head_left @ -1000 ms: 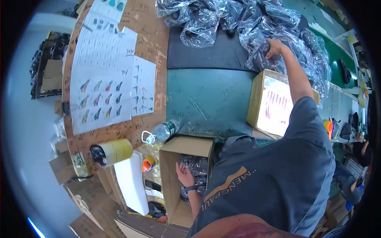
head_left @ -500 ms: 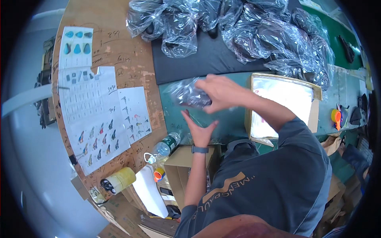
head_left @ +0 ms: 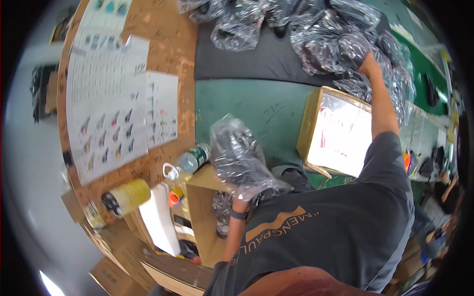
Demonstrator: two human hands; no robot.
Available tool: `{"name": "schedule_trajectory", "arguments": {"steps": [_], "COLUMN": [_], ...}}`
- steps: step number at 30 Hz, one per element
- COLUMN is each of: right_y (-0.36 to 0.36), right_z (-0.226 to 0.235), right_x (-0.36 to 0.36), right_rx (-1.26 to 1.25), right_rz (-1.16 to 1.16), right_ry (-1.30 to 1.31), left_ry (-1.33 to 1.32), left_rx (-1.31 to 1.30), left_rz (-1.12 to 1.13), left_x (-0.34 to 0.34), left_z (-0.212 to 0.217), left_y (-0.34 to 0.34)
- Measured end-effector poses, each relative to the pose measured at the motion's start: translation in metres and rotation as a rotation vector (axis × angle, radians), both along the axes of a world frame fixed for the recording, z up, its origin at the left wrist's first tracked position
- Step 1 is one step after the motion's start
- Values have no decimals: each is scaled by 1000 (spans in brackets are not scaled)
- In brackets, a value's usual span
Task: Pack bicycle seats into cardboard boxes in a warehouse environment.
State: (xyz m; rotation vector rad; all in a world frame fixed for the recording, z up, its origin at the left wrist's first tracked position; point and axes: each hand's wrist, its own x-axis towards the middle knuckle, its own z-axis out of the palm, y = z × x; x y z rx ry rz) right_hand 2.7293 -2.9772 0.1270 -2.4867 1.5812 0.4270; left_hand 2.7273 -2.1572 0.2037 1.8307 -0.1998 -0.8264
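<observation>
Green table top, black mat, yellow tape roll, grey shirt

Packing workshop: bagged goods, cartons

Heaped beyond the open carton: crinkled clear plastic bags; left of it, white picture sheets, bagged dark item.
</observation>
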Motion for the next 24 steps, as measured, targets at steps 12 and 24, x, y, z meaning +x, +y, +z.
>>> {"name": "schedule_trajectory", "arguments": {"steps": [12,24], "right_y": [388,654], "right_z": [60,-9], "right_x": [126,83], "right_rx": [277,346], "right_rz": [841,841], "right_ry": [41,171], "left_ry": [246,251], "left_rx": [-244,397], "left_rz": [1158,1018], "left_x": [-113,-76], "left_z": [51,-236], "left_y": [183,163]}}
